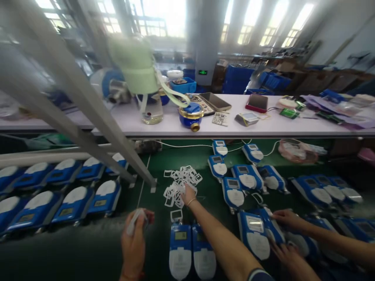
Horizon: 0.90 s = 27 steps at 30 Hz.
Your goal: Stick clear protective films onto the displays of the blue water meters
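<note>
My left hand (134, 238) is raised over the green work surface, closed around a small stack of white plastic frames (133, 222). My right hand (189, 195) reaches into a loose pile of thin white frames (187, 175); its fingertips are pressed together among them, partly hidden. A single white frame (176, 216) lies just above a blue-and-white meter (180, 249) whose grey display is uncovered. Beside that unit is another blue meter (204, 253), partly behind my right forearm.
Rows of meters (102, 197) stand at the left, behind slanted metal posts (117, 150). More meters (247, 177) fill the right, where a co-worker's hands (288, 220) handle one. A shelf (170, 130) above holds a bottle (150, 105), a brass-and-blue valve body (191, 115) and phones.
</note>
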Available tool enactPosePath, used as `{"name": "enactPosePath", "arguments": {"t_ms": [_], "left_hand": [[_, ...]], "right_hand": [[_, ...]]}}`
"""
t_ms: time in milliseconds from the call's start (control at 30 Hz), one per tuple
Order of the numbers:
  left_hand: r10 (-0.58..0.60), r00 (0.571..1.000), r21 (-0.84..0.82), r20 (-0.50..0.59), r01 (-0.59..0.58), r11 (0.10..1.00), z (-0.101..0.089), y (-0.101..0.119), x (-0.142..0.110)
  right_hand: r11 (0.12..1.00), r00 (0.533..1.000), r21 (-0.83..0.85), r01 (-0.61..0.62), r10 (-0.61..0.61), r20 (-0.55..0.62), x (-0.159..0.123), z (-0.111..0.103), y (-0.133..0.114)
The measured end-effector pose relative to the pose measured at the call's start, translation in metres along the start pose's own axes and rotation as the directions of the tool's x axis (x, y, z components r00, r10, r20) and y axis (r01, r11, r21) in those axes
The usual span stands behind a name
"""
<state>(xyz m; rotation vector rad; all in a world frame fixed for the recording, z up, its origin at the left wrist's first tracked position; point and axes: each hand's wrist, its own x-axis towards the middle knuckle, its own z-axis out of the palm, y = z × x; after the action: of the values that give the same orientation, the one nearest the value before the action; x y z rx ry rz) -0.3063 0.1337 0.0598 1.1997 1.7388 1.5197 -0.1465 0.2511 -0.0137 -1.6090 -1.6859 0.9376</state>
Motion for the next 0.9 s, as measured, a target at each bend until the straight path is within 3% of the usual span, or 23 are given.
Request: {"name": "enactPosePath", "arguments": {"t_ms": [67,167,333,433,567,733,767,800,833,900], "left_hand": [[0.081,0.996,0.102,0.043,-0.085,0.991,0.006,-0.005,-0.014],[0.226,0.969,0.200,0.102,-0.243,0.949,0.010,-0.010,-0.030],[0.482,0.838,0.246,0.258,-0.539,0.806,0.007,-0.021,-0.046],[0.583,0.728,0.206,0.361,-0.672,0.712,0.009,-0.023,-0.058],[0.635,0.602,0.144,0.485,-0.771,0.621,0.011,-0.023,-0.078],[0.629,0.526,0.096,0.572,-0.805,0.586,0.010,-0.031,-0.103],[0.616,0.535,0.086,0.578,-0.791,0.606,0.010,-0.035,-0.108],[0.584,0.571,0.091,0.577,-0.755,0.649,0.009,-0.039,-0.114],[0.524,0.638,0.123,0.564,-0.692,0.711,0.008,-0.044,-0.120],[0.304,0.825,0.280,0.476,-0.470,0.837,0.009,-0.054,-0.132]], "right_hand": [[0.981,0.990,0.145,-0.128,0.117,0.082,-0.012,-0.004,-0.001],[0.896,0.961,0.359,-0.262,0.208,0.183,-0.070,-0.020,-0.014],[0.695,0.925,0.614,-0.373,0.326,0.193,-0.167,-0.037,-0.049],[0.605,0.896,0.690,-0.398,0.419,0.150,-0.191,-0.042,-0.052],[0.516,0.842,0.740,-0.432,0.525,0.125,-0.211,-0.042,-0.044],[0.457,0.779,0.734,-0.503,0.607,0.155,-0.243,-0.032,-0.023],[0.450,0.769,0.728,-0.517,0.618,0.163,-0.249,-0.031,-0.013],[0.443,0.758,0.724,-0.529,0.630,0.169,-0.256,-0.032,0.000],[0.433,0.748,0.723,-0.539,0.641,0.174,-0.262,-0.036,0.016],[0.400,0.727,0.730,-0.554,0.660,0.190,-0.276,-0.049,0.055]]}}
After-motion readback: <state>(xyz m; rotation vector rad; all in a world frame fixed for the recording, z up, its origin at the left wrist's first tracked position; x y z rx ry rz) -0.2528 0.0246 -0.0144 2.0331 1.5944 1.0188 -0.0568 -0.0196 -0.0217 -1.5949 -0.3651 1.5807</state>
